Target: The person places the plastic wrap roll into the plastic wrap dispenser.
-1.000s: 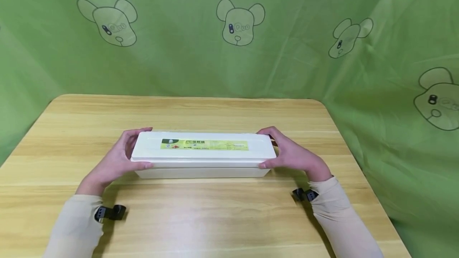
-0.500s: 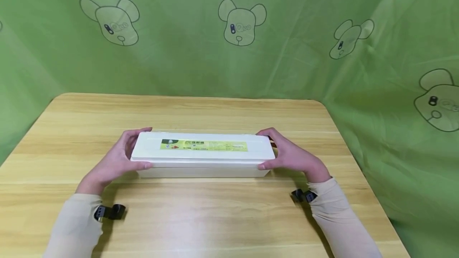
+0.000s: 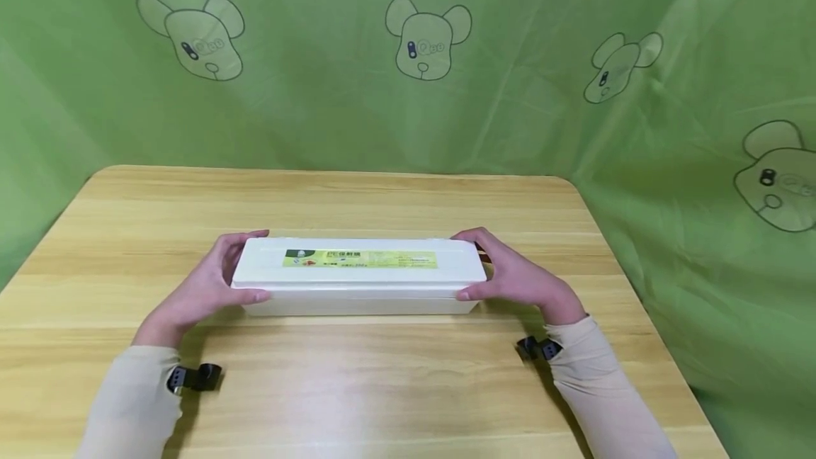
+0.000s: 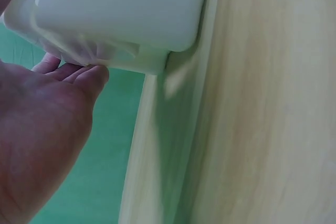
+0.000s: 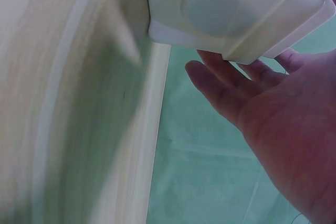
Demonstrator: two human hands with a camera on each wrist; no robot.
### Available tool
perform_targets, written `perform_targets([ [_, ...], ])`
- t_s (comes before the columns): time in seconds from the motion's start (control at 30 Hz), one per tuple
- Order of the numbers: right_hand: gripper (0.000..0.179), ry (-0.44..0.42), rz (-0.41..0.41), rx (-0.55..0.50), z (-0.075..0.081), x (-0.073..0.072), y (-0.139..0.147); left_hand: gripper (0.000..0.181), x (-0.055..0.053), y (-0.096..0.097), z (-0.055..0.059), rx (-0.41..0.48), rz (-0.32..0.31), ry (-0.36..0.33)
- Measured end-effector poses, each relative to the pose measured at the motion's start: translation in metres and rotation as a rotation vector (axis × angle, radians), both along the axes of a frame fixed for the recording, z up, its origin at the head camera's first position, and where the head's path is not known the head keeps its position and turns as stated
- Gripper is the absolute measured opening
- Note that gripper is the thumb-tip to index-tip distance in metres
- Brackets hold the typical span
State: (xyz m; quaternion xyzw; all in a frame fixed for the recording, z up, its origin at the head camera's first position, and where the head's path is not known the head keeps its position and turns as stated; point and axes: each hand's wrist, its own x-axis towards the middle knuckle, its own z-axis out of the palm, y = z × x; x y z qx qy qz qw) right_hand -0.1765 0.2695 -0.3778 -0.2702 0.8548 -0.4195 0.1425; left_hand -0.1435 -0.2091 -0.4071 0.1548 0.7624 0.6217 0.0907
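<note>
White box point(image 3: 360, 278) label point(image 3: 360, 258): "PE", rest illegible.

A long white rectangular box point(image 3: 360, 276) with a yellow-green label strip along its lid lay flat and crosswise near the middle of the wooden surface point(image 3: 382, 388), lid closed, its short ends rounded and pale.

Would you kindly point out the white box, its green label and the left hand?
white box point(image 3: 357, 289), head view, front side wall.
green label point(image 3: 360, 258), head view, label's middle.
left hand point(image 3: 200, 289), head view, back of hand.
</note>
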Motion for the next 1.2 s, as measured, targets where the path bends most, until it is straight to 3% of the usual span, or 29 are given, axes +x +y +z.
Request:
perform_targets([
  [0.17, 0.083, 0.006, 0.019, -0.016, -0.003, 0.000, 0.004, 0.101, 0.000, -0.001, -0.002, -0.004, -0.022, 0.004],
  [0.33, 0.096, 0.010, 0.024, 0.001, -0.005, 0.003, 0.011, 0.102, 0.001, -0.006, -0.004, 0.004, -0.079, 0.022],
  [0.57, 0.110, -0.016, 0.003, 0.017, -0.009, 0.010, 0.018, 0.112, 0.003, -0.015, -0.010, 0.010, -0.142, -0.009],
  [0.77, 0.107, -0.033, 0.004, -0.014, -0.012, 0.009, 0.017, 0.108, 0.004, -0.016, -0.011, 0.009, -0.152, 0.014],
  [0.97, 0.099, 0.011, -0.022, 0.033, -0.010, 0.010, 0.016, 0.104, 0.004, -0.016, -0.010, -0.017, -0.147, 0.046],
  [1.2, 0.096, 0.077, -0.018, 0.069, -0.009, 0.009, 0.014, 0.102, 0.005, -0.017, -0.007, -0.084, -0.105, 0.014],
])
